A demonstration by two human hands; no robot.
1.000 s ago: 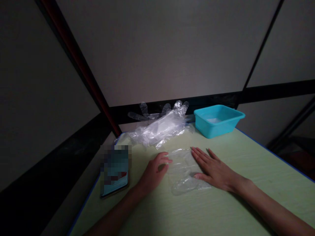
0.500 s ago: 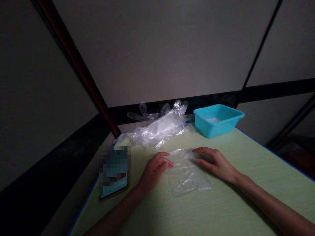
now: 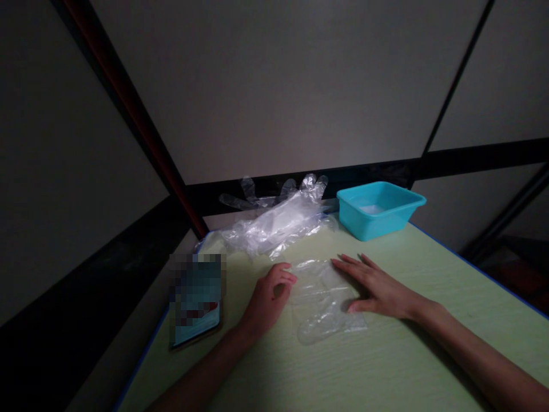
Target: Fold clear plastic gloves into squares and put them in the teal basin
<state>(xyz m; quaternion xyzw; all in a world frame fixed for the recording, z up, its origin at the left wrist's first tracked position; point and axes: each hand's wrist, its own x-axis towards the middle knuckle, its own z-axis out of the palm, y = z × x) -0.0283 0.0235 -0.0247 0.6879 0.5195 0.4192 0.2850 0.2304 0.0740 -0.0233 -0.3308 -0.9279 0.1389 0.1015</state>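
On the pale green surface (image 3: 386, 369), 1 clear plastic glove (image 3: 319, 297) lies flat between the 2 hands, its thumb on the near side and its cuff to the right; the left hand (image 3: 268, 300) has its fingers curled toward the thumb in a loop at the glove's left edge, though I cannot tell whether the tips pinch the film; the right hand (image 3: 381, 292) is open, fingers spread over the glove's right part; at the left edge stands a tilted phone-like device (image 3: 198, 331), mostly pixelated; farther back sits a crumpled heap of clear gloves (image 3: 278, 223), and to its right a turquoise basin (image 3: 364, 226); behind rise grey panels (image 3: 300, 97).
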